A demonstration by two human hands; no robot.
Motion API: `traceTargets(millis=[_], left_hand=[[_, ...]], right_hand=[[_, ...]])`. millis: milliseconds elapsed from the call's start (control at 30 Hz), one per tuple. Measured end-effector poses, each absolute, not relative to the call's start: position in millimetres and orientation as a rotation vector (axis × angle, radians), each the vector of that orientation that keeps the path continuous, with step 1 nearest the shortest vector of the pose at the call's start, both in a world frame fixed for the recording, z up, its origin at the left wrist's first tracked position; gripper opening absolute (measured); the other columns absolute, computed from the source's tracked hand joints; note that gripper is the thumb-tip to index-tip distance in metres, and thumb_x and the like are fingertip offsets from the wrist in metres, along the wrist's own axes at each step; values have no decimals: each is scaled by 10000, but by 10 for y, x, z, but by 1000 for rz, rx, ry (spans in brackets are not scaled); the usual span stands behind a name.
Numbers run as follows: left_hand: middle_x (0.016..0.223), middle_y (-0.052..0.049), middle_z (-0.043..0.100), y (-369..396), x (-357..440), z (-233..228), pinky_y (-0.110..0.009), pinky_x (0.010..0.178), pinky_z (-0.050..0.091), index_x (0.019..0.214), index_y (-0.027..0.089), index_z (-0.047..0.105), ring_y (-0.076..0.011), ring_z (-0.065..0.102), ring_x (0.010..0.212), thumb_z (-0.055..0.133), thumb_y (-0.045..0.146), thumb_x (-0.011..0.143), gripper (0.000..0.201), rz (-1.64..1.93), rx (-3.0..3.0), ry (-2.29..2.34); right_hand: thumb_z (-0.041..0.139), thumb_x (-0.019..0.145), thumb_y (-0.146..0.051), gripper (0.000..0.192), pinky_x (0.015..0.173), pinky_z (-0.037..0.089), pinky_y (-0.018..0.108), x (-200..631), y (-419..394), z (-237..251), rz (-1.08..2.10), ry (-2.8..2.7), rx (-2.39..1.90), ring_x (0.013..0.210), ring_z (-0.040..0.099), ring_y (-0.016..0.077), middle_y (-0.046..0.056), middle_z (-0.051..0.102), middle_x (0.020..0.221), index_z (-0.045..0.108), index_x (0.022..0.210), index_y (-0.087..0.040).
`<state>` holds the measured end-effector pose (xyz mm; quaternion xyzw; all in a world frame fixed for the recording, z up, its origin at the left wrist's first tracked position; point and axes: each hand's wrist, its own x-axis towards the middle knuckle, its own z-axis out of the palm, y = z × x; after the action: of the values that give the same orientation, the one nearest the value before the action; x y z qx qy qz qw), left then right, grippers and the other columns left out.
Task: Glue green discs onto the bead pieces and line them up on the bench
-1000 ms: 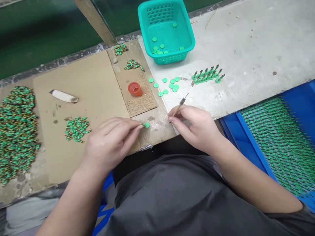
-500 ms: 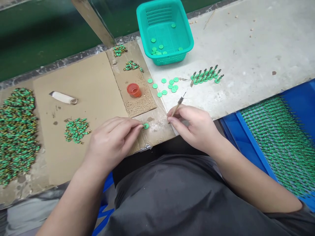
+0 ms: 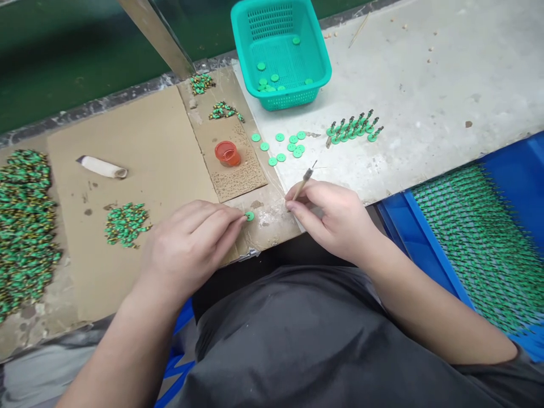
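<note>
Green discs (image 3: pixel 274 77) inside teal basket (image 3: pixel 289 101)

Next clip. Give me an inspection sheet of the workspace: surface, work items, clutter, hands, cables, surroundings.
Surface: stained pale worktop; brown cardboard covers part of it.
Work items: loose green discs; a cluster of discs with upright pieces; piles of green-and-gold pieces; red cup on a speckled card; teal basket with discs inside.
Clutter: white tapered tube, thin stick, scattered crumbs.
Left hand: finger and thumb at a green disc; exact grip too small to tell.
Right hand: holds a thin tool, tip pointing up and away.
Cables: nothing seen.
Surroundings: green panel behind; blue bin at right, with rows of green pieces.
</note>
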<state>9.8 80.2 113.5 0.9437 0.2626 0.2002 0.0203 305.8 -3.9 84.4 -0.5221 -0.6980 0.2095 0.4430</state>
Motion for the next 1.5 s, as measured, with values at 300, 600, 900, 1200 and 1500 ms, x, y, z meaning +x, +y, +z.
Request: traceTargets(millis=[300,600,900,1200,1500], left_hand=[[1068,32,926,837,127,972,-338,941,708,1136,313,810,-182,880,929,774,284,1182,66,701,2697,879],[961,38,933,810,208,831,-318,828,677,993,297,881,-147,830,833,822,399,1153,199,836,2386,1025],[955,47,932,787,215,832,-266,790,612,972,271,913,-109,783,797,853,407,1142,225,863,2357,1062],[944,56,922,780,213,835,-273,779,581,972,280,894,-108,784,803,851,385,1145,206,866,2379,1045],[943,23,928,795,204,804,-325,820,633,953,279,887,-150,807,828,810,473,1138,279,847,2348,1076]], right_hand=[[662,1234,-310,174,933,662,411,3135,-68,970,518,-1845,-1398,1021,874,306,92,900,1081,772,1124,-231],[654,1267,-391,268,975,724,387,2776,182,938,690,-1819,-1384,1022,849,245,52,842,1156,723,1034,-280],[641,1314,-365,264,1038,638,294,2628,365,794,663,-1936,-1299,1134,827,173,-1,800,1223,674,1077,-253],[578,1326,-437,289,1061,655,349,2646,382,832,654,-1967,-1292,1068,819,223,47,804,1104,732,1174,-245],[612,1286,-412,282,1075,684,344,2631,481,899,771,-2031,-1310,1159,831,241,45,841,1183,688,1037,-302]])
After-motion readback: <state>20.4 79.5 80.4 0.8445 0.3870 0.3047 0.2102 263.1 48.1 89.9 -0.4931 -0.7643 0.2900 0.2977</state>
